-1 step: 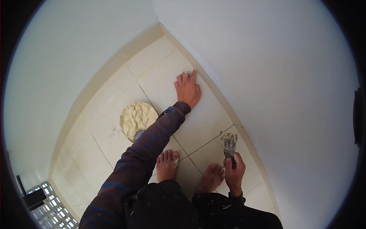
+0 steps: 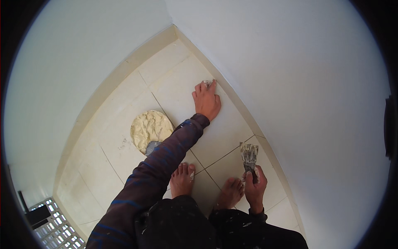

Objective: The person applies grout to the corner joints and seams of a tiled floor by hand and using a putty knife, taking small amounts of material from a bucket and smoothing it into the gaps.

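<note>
My left hand (image 2: 207, 103) reaches forward to the baseboard (image 2: 236, 99) along the right wall. Its index finger points out to the tile skirting, while the other fingers curl round a small whitish-grey thing that I cannot make out. In my right hand (image 2: 255, 189) is a putty knife (image 2: 249, 154), held by its dark handle with the blade pointing away from me. Pale filler is smeared over the blade and on the fingers. Left of my left forearm stands a round tub of cream-coloured filler (image 2: 151, 126). A grey blade-like piece (image 2: 152, 147) lies in it, partly hidden by the sleeve.
Two white walls meet at a far corner, with beige skirting at their foot. My bare feet (image 2: 182, 180) stand on the cream floor tiles (image 2: 219, 137). A few crumbs (image 2: 123, 144) lie left of the tub. Patterned openwork blocks (image 2: 62, 232) show at the lower left.
My left hand has slid slightly towards me and to the right along the skirting. More of the grey piece in the tub shows. My right hand and the putty knife stay put.
</note>
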Demonstrator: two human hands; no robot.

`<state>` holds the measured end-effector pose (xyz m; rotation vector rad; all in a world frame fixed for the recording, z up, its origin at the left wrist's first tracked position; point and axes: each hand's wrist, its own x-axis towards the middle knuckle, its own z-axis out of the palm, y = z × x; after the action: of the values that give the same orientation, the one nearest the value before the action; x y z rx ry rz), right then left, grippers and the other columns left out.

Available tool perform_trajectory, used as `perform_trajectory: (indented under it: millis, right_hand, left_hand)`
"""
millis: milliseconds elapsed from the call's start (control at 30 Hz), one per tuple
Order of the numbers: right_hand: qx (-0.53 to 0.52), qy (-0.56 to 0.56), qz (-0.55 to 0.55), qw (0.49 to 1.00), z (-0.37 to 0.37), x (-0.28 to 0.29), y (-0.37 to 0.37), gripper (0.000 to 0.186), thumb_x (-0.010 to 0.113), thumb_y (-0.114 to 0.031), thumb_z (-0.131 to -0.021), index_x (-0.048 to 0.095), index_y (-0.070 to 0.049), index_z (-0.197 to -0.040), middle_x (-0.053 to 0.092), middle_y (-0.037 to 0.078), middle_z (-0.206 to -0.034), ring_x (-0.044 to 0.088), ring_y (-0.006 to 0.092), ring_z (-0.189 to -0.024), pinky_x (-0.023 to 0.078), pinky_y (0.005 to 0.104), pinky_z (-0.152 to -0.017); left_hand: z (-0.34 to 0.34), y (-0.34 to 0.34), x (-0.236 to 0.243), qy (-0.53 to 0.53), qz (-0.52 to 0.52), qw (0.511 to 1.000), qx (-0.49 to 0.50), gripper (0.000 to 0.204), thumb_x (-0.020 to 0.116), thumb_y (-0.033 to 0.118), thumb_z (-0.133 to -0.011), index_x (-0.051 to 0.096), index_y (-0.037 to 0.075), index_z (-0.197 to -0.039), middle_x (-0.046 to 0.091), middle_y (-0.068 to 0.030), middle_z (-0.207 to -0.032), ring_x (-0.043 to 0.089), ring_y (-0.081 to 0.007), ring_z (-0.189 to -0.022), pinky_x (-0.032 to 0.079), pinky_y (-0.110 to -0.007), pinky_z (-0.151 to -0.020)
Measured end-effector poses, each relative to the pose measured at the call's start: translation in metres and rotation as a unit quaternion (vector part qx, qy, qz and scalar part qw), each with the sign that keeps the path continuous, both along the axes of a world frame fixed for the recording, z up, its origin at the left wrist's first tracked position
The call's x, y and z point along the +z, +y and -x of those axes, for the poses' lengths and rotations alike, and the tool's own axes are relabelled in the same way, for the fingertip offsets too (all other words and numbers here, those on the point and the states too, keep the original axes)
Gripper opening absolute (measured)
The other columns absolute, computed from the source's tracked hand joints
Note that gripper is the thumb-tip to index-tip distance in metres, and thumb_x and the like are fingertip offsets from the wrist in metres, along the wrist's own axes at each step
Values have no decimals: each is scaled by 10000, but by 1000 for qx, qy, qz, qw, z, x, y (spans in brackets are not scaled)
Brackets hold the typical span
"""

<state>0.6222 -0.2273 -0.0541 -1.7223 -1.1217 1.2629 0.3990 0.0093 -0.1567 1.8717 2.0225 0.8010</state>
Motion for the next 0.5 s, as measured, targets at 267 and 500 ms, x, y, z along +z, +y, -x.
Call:
perform_trajectory:
  millis: [267, 500]
  right_hand:
    - [1, 6, -3, 1000, -2, 8, -10, 119, 527, -53, -998, 605, 20, -1050, 638, 34, -813, 593, 90, -710, 504, 253, -664]
    - [-26, -12, -29, 999, -24, 7, -26, 129, 517, -46, -993, 605, 22, -1057, 634, 39, -791, 591, 91, -701, 503, 253, -657]
  left_hand:
    - [-54, -73, 18, -55, 32, 997, -39, 566, 553, 60, -809, 592, 5, -1371, 551, -216, -1250, 445, -394, -1196, 361, -493, -963]
    - [-94, -124, 24, -60, 55, 991, -110, 565, 566, 64, -808, 589, 2, -1369, 550, -219, -1253, 453, -374, -1194, 361, -492, -966]
